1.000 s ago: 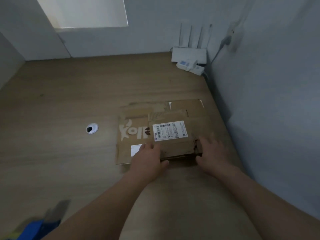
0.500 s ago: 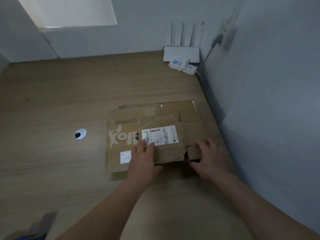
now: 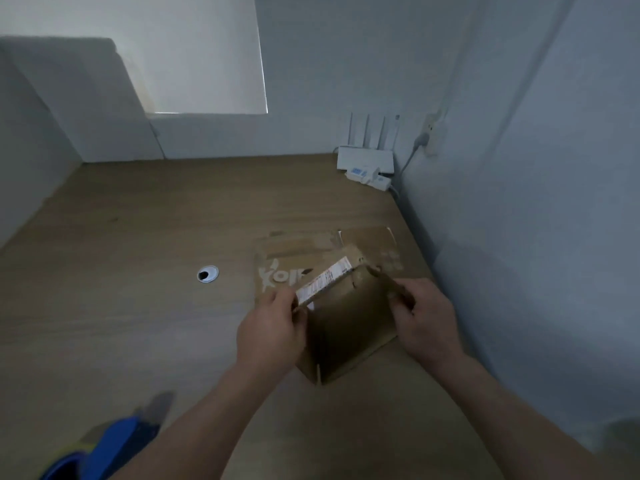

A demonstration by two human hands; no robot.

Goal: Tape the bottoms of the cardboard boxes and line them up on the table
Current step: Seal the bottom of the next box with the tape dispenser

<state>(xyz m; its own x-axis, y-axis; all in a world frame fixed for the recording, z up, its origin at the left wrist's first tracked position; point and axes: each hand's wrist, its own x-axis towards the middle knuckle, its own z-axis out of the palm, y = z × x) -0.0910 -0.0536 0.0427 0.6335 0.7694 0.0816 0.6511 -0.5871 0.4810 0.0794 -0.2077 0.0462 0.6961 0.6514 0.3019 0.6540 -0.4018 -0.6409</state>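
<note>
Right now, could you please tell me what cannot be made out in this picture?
- Head view: print on the shipping label is too small and tilted to read.
- Head view: the blue tool is blurred and cut off by the bottom edge.
- Head view: the flat cardboard lettering is partly hidden by the small box.

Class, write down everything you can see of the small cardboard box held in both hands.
The small cardboard box is worn brown cardboard, partly opened out and tilted. A white barcode label sits on its upper left panel. The left hand grips that labelled edge; the right hand grips the opposite edge. It is over the table, before a flattened box with white lettering. Whether it touches the table is unclear.
</note>
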